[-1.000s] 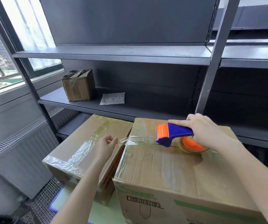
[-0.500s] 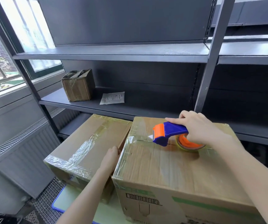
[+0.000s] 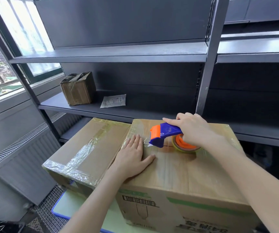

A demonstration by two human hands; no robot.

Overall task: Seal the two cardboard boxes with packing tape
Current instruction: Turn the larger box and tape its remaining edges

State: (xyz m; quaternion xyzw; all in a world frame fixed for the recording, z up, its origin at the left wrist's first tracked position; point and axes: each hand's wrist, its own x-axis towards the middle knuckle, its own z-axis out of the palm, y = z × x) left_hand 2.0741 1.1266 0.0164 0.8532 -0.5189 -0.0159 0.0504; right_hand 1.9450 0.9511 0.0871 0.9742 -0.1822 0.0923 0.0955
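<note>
Two cardboard boxes stand side by side in front of me. The larger right box (image 3: 177,172) has clear tape across its top. My right hand (image 3: 194,130) grips a blue and orange tape dispenser (image 3: 164,134) resting on that top, its orange tape roll (image 3: 184,145) under my palm. My left hand (image 3: 133,156) lies flat with straight fingers on the left part of the same top, pressing the tape end just left of the dispenser's blade. The smaller left box (image 3: 88,148) carries crinkled clear tape along its seam and front edge.
Dark metal shelving (image 3: 118,54) rises right behind the boxes, with an upright post (image 3: 207,64) near my right hand. A small taped box (image 3: 78,89) and a white packet (image 3: 113,101) sit on the shelf. A radiator (image 3: 17,158) and window are at left.
My left hand has come up from the gap between the boxes and now lies flat on the right box's top. The dispenser has shifted slightly, still on the box.
</note>
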